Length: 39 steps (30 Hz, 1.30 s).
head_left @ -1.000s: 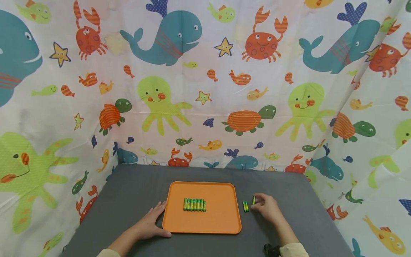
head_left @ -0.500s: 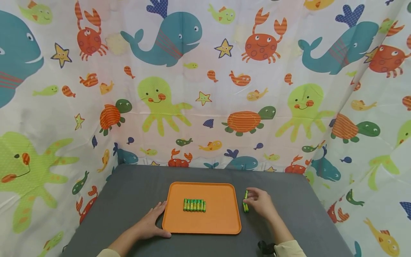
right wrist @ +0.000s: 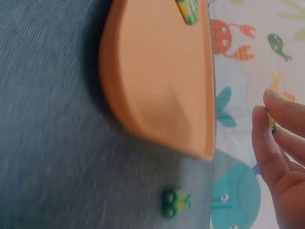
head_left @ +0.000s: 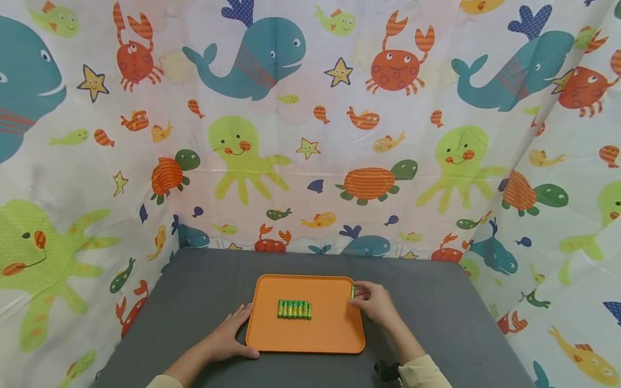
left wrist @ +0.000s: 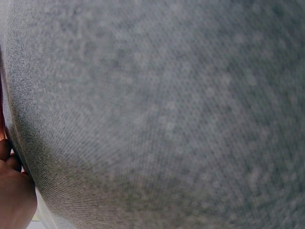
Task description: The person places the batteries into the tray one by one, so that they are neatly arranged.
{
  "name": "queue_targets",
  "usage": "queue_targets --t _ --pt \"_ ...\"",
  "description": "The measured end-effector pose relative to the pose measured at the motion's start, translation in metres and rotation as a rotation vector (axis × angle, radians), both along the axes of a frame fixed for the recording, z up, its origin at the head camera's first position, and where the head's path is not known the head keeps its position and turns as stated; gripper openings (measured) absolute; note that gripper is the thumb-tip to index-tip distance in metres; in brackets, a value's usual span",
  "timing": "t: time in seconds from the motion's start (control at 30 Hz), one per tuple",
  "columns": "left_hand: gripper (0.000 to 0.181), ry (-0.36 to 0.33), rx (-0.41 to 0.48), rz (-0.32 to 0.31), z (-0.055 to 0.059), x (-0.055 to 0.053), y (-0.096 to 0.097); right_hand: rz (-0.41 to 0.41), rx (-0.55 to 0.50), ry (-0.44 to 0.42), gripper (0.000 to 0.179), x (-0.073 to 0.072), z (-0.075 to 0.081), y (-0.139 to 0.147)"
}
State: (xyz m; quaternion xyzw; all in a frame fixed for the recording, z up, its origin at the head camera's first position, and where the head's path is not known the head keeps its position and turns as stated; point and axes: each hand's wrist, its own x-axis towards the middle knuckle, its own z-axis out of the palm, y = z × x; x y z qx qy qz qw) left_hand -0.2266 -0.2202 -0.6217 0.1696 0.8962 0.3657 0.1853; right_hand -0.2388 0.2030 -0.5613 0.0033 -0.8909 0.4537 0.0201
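Note:
My right hand (head_left: 377,305) pinches a small green-and-yellow battery (head_left: 352,292) over the right edge of an orange tray (head_left: 330,334). Most of that battery is hidden behind the fingers in the right wrist view. My left hand (head_left: 224,337) lies at the tray's left side, fingers spread along the rim and thumb by the near corner. On the tray, left of its middle, a row of several batteries (head_left: 294,310) lies side by side. Two more batteries (right wrist: 176,202) are together on the table in the right wrist view; the right hand mostly covers them in the head view.
A grey cloth-covered table (head_left: 213,280) bears the tray. Behind it and at both sides hangs a white curtain (head_left: 301,178) printed with sea animals. A black device (head_left: 387,371) is at my right wrist, next to a pale sleeve (head_left: 423,373).
My right hand has carried the battery leftward, from the table past the two loose batteries to over the tray's right edge. The left hand and the row of batteries have stayed put.

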Motion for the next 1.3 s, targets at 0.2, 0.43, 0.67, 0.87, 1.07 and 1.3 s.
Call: queue_targets --t 0.2,0.43,0.67,0.87,1.07,1.3 --pt "0.122 0.004 0.006 -0.008 -0.001 0.0 0.0 0.057 0.0 0.005 0.047 -0.004 -0.003 -0.018" --pt "0.122 0.005 0.012 -0.01 -0.001 0.001 0.0 0.14 0.001 0.015 0.05 -0.005 -0.008 -0.034" --pt "0.122 0.007 0.008 -0.012 -0.002 0.001 0.0 0.19 0.003 0.023 0.05 -0.004 -0.011 -0.046" --pt "0.122 -0.001 0.003 0.003 -0.005 0.0 -0.001 0.217 -0.018 -0.006 0.052 -0.005 -0.016 -0.055" --pt "0.123 0.007 0.005 0.001 -0.008 -0.002 -0.003 0.243 -0.003 -0.004 0.05 -0.009 -0.028 -0.065" --pt "0.122 0.012 0.009 -0.008 -0.006 -0.002 -0.002 0.238 0.034 -0.024 0.051 -0.01 -0.039 -0.078"
